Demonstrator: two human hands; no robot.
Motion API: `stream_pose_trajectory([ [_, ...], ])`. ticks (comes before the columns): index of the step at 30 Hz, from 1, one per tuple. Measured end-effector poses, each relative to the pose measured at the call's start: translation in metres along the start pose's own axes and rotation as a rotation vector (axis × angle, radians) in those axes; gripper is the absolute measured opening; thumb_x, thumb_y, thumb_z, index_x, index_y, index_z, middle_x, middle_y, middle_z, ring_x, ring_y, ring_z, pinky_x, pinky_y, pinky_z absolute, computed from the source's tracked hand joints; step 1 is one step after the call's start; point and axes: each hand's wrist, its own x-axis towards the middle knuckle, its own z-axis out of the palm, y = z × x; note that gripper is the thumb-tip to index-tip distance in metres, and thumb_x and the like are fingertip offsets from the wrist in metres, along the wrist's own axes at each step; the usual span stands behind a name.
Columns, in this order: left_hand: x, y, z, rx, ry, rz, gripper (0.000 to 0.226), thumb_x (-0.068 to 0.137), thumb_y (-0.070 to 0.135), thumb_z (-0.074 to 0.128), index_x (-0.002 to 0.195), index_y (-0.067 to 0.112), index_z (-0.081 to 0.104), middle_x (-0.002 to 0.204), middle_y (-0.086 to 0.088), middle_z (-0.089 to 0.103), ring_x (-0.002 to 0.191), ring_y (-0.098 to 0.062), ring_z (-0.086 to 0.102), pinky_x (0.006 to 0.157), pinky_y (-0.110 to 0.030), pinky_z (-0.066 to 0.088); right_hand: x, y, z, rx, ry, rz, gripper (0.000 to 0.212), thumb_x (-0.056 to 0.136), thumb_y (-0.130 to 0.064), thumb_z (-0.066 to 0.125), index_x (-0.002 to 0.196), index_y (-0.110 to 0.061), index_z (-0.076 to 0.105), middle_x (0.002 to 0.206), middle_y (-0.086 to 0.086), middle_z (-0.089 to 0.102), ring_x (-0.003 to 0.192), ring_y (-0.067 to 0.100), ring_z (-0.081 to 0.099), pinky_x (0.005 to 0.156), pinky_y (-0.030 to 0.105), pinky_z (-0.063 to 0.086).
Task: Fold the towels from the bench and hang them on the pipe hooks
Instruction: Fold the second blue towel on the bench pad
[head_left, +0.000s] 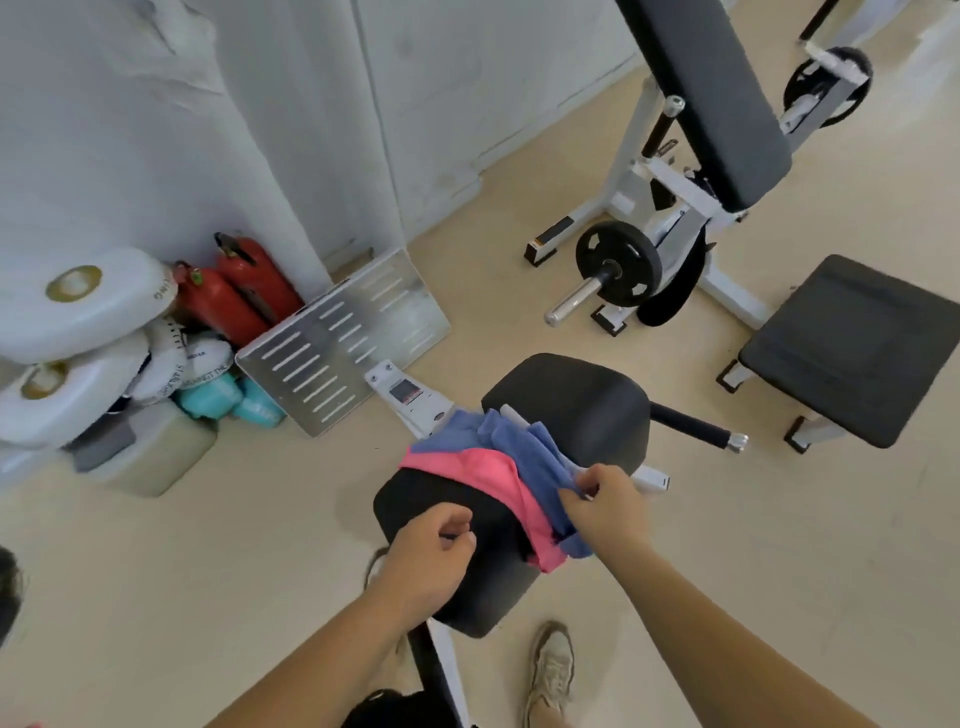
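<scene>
Head view, the only feed I have.

Black padded bench (470, 597) is dead centre below me, with a second pad (576, 405) just behind it. Both towels are heaped across the join between the two pads. The pink towel (488, 475) is draped over the near pad's far edge and hangs off its right side. The blue towel (519, 441) is crumpled on top of it and behind it.

My right hand (605, 506) is on the right end of the heap, thumb and fingers pinching a fold of blue cloth. My left hand (431, 551) is over the near pad with fingers curled in and thumb against the index. I can't tell if it has anything in it.

On the floor by the wall at left: two red fire extinguishers (239, 296), a slotted metal plate (343, 343) leaning against the wall, stacked white pads (78, 301) and teal bundles (228, 397). At upper right is a white-framed machine with a black weight plate (618, 262), and near it a separate black seat (852, 348). One pale shoe (553, 665) is at the bottom of frame.
</scene>
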Motion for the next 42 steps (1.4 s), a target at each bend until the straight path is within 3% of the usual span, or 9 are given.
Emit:
stream_pose_trajectory([
  [11,-0.126,0.034,0.033,0.013,0.301,0.299,0.043,0.096,0.022,0.064,0.130,0.045,0.054,0.118,0.032,0.055,0.103,0.015,0.057,0.082,-0.006,0.046,-0.119,-0.006,-0.088,0.155,-0.078,-0.629,0.031,0.077,-0.004,0.067,0.066,-0.023,0.044,0.075,0.002,0.051,0.059,0.011,0.044,0.051,0.028,0.044],
  [14,-0.158,0.046,0.017,0.143,0.395,0.519,0.062,0.091,0.023,0.068,0.140,0.051,0.042,0.140,0.033,0.044,0.126,0.007,0.048,0.101,-0.017,0.047,-0.155,-0.021,-0.119,-0.030,-0.125,-0.854,0.028,0.072,-0.019,0.063,0.066,-0.037,0.041,0.073,-0.009,0.048,0.072,0.010,0.049,0.059,0.023,0.044],
  [17,-0.186,0.057,0.008,0.329,0.375,0.706,0.079,0.089,0.021,0.069,0.155,0.042,0.031,0.165,0.020,0.022,0.150,0.007,0.019,0.120,-0.017,0.023,-0.203,-0.037,-0.139,-0.078,-0.203,-1.007,0.029,0.070,-0.016,0.065,0.067,-0.032,0.041,0.075,-0.007,0.053,0.074,0.016,0.053,0.063,0.035,0.050],
  [19,-0.209,0.067,0.008,0.300,0.321,0.781,0.061,0.090,0.011,0.067,0.142,0.039,0.052,0.149,0.017,0.049,0.134,0.018,0.036,0.110,-0.006,0.030,-0.237,-0.045,-0.148,-0.022,-0.246,-1.078,0.031,0.070,-0.009,0.065,0.066,-0.027,0.041,0.075,-0.003,0.055,0.074,0.019,0.052,0.062,0.039,0.048],
  [22,-0.240,0.064,0.006,0.236,0.342,0.709,0.035,0.086,0.016,0.064,0.112,0.040,0.066,0.091,0.011,0.069,0.087,-0.007,0.063,0.076,-0.031,0.055,-0.273,-0.049,-0.153,0.018,-0.178,-1.092,0.024,0.076,-0.007,0.068,0.070,-0.022,0.050,0.078,-0.001,0.059,0.078,0.021,0.056,0.064,0.036,0.048],
  [26,-0.269,0.039,-0.007,0.184,0.397,0.671,0.017,0.087,0.026,0.060,0.096,0.036,0.070,0.082,0.006,0.069,0.078,-0.014,0.062,0.072,-0.041,0.055,-0.289,-0.046,-0.148,0.093,-0.117,-0.942,0.014,0.087,-0.008,0.069,0.086,-0.018,0.060,0.082,-0.006,0.065,0.080,0.016,0.062,0.072,0.029,0.054],
  [32,-0.315,0.033,-0.023,-0.104,0.489,0.728,0.027,0.094,0.015,0.065,0.085,0.039,0.073,0.086,0.008,0.064,0.084,-0.009,0.063,0.072,-0.015,0.048,-0.291,-0.026,-0.120,-0.090,-0.026,-0.747,0.015,0.094,-0.012,0.058,0.092,-0.027,0.060,0.070,-0.004,0.062,0.064,0.016,0.057,0.053,0.017,0.043],
  [37,-0.329,0.038,-0.032,-0.222,0.558,0.648,0.020,0.097,0.019,0.062,0.083,0.031,0.071,0.082,0.011,0.068,0.075,0.002,0.061,0.067,-0.010,0.047,-0.286,-0.034,-0.122,0.230,0.004,-0.768,0.021,0.092,0.002,0.056,0.084,-0.016,0.061,0.066,0.002,0.058,0.055,0.005,0.048,0.052,0.015,0.041],
  [42,-0.309,0.024,-0.040,0.009,0.564,0.522,0.018,0.088,0.044,0.073,0.075,0.032,0.067,0.068,0.013,0.063,0.062,-0.001,0.054,0.058,-0.015,0.044,-0.251,-0.065,-0.146,0.478,0.172,-0.751,0.023,0.097,-0.003,0.051,0.104,-0.021,0.063,0.096,-0.010,0.066,0.081,-0.011,0.057,0.070,0.014,0.043],
])
